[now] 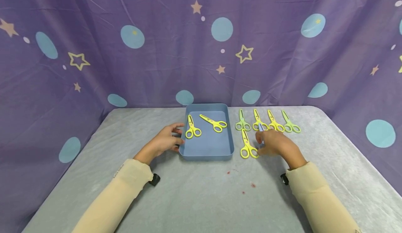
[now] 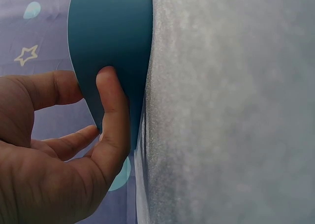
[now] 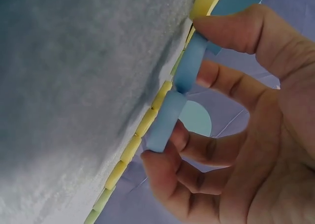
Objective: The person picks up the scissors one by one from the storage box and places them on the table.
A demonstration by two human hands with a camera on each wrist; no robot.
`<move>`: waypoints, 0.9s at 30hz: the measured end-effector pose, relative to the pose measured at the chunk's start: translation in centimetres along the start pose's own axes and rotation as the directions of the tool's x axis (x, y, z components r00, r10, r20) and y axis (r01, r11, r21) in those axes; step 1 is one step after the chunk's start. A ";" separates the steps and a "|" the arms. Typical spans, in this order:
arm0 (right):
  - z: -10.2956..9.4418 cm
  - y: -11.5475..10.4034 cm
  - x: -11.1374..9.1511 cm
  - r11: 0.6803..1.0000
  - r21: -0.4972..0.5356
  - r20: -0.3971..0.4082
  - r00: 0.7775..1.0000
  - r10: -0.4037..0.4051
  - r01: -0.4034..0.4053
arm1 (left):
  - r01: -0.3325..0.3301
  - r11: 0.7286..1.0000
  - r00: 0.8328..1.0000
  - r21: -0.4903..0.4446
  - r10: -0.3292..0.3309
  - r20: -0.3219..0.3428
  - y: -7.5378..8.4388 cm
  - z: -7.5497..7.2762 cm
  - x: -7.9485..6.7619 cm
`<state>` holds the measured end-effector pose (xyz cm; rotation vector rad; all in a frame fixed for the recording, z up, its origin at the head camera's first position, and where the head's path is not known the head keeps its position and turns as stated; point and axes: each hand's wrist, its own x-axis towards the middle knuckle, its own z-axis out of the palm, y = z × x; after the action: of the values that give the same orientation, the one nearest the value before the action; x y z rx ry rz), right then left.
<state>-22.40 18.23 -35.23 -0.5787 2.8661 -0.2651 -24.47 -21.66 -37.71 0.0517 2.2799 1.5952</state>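
Note:
A blue-grey tray (image 1: 207,150) stands mid-table, with two yellow scissors (image 1: 193,131) (image 1: 216,125) lying in it. At its left side my left hand (image 1: 164,139) grips the wall, one digit reaching over the rim and another lying along the outside (image 2: 110,101). To the right of the tray, my right hand (image 1: 276,144) holds blue scissors (image 1: 261,128) by the handles (image 3: 191,61), between thumb and fingers. The fingers hide part of these scissors. Yellow scissors (image 1: 246,145) lie close beside that hand, on the tray side.
Behind the right hand runs a row of scissors on the grey cloth: green (image 1: 243,124), yellow (image 1: 258,118), yellow (image 1: 274,123) and green (image 1: 291,124). A purple curtain (image 1: 163,68) with stars and dots hangs at the table's back. Small red marks (image 1: 253,185) spot the cloth.

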 end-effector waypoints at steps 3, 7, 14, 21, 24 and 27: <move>0.1 0.0 0.0 1.000 -0.002 0.005 1.000 -0.014 0.014 | 0.001 1.000 1.000 -0.003 -0.001 0.002 0.0 0.0 -0.1; 0.2 0.0 0.0 1.000 0.002 0.033 0.999 -0.012 0.012 | -0.003 1.000 1.000 -0.006 0.003 0.004 0.0 0.0 -0.1; 0.3 0.0 0.1 1.000 0.019 0.086 0.996 0.007 -0.009 | -0.006 1.000 1.000 -0.007 0.006 0.003 0.1 -0.1 -0.1; 0.2 0.0 -0.1 0.999 0.032 0.125 0.992 0.026 -0.031 | -0.005 1.000 1.000 -0.006 0.005 0.005 0.1 0.0 -0.2; 0.2 0.0 -0.1 0.999 0.033 0.131 0.991 0.029 -0.034 | -0.005 1.000 1.000 -0.006 0.005 0.005 0.1 0.0 -0.2; 0.2 0.1 -0.1 0.999 0.037 0.129 0.991 0.031 -0.036 | -0.003 1.000 1.000 -0.003 0.003 0.004 0.1 0.0 -0.1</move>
<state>-22.31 18.30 -35.44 -0.5197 2.7378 -0.2683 -24.39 -21.66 -37.57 0.0572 2.2757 1.5988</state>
